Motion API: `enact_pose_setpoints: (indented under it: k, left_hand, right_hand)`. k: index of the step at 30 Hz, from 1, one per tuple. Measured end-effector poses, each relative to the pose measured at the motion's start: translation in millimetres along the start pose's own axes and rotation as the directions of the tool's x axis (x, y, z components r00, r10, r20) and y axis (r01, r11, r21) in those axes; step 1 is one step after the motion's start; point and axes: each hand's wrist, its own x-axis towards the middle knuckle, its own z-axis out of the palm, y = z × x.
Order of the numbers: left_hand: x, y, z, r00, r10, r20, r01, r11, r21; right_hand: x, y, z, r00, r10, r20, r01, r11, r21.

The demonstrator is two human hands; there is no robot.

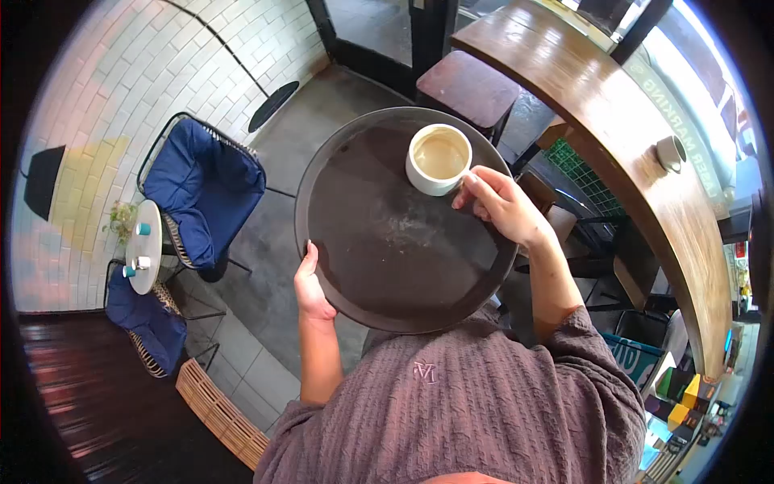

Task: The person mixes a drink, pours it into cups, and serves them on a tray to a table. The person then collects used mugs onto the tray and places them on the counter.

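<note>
A round dark brown tray (363,266) is held in front of my body, with pale smudges near its middle. My left hand (311,286) grips the tray's left rim, thumb on the edge and the other fingers hidden underneath. Toward the tray's far right side is a white mug (431,181) with residue of a pale brown drink inside. My right hand (496,202) is closed at the mug's handle, which the fingers mostly cover. Whether the mug's base touches the tray I cannot tell for certain.
At right runs a long curved wooden counter (597,97) with a small cup (670,153) on it. A stool (469,87) stands at its far end. To the left are a blue cushioned chair (205,185) and a small round table (147,274) bearing several small items.
</note>
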Motion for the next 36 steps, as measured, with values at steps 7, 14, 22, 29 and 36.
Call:
enact_pose_setpoints:
  k: [7,14,22,29,36]
  left_hand:
    - [-3.2,-77.0,56.2,0.995,-0.012,0.097,0.017,0.999,-0.050]
    - [-11.2,-139.8,112.5,0.997,0.032,-0.069,-0.029,0.998,0.051]
    - [-18.8,-176.6,118.0,0.998,0.051,-0.032,-0.051,0.999,0.014]
    - [-30.1,-184.1,97.4,0.982,0.154,-0.106,-0.154,0.988,0.010]
    - [-48.9,-158.7,63.3,0.974,0.196,-0.115,-0.202,0.978,-0.049]
  right_hand:
    - [-53.2,-4.3,-118.9,0.882,-0.207,-0.424,0.196,0.978,-0.070]
    - [-127.5,27.6,-348.5,0.068,-0.268,-0.961,-0.177,0.945,-0.276]
    - [-137.2,51.9,-426.4,0.352,0.168,-0.921,-0.107,0.985,0.138]
    - [-122.1,84.4,-465.1,0.504,0.159,-0.849,0.203,0.933,0.296]
    - [-114.4,62.7,-413.3,0.481,0.015,-0.877,0.276,0.946,0.168]
